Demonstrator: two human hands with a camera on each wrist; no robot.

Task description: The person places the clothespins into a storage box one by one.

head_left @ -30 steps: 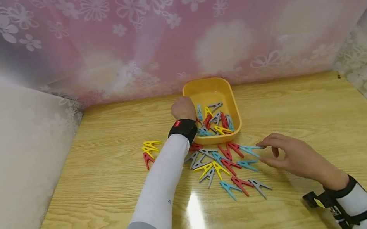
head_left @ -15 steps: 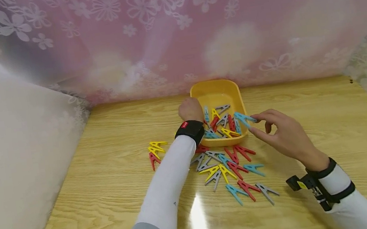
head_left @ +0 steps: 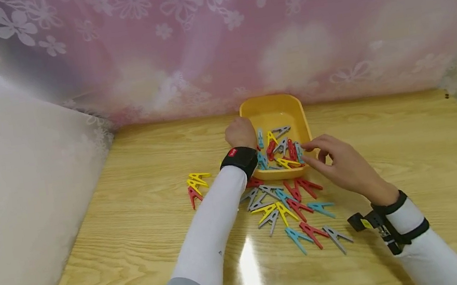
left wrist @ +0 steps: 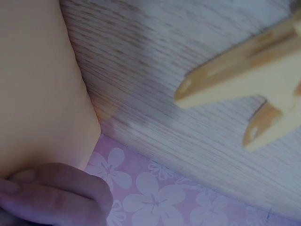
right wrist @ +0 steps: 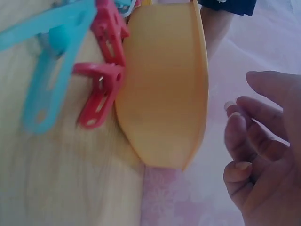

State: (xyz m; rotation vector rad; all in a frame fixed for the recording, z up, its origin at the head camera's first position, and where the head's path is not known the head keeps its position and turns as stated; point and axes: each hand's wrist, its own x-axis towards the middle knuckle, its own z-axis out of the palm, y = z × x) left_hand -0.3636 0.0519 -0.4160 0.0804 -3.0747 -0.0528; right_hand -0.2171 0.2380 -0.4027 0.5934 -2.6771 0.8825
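A yellow plastic box [head_left: 302, 120] stands at the back of the table, with red, blue, grey and yellow clothespins lying in its near half. At its left side, my left hand [head_left: 239, 132] grips the rim; curled fingers [left wrist: 61, 193] show against the box wall in the left wrist view. My right hand [head_left: 338, 163] is over the box's right rim, thumb and fingers apart with nothing between them. In the right wrist view, the right hand [right wrist: 268, 136] is beside the box's outer wall [right wrist: 164, 84]. A grey clothespin [head_left: 337, 239] lies nearest the front edge.
Several loose clothespins, among them a red one [head_left: 313, 234] and a blue one [head_left: 298, 239], lie on the wooden table [head_left: 136, 238] in front of the box. Left of the left forearm is a small group with a yellow clothespin [head_left: 199, 178]. A floral curtain [head_left: 199, 59] hangs behind.
My right hand carried a blue clothespin from the table up to the box and let it go over it. The left hand has stayed at the rim.
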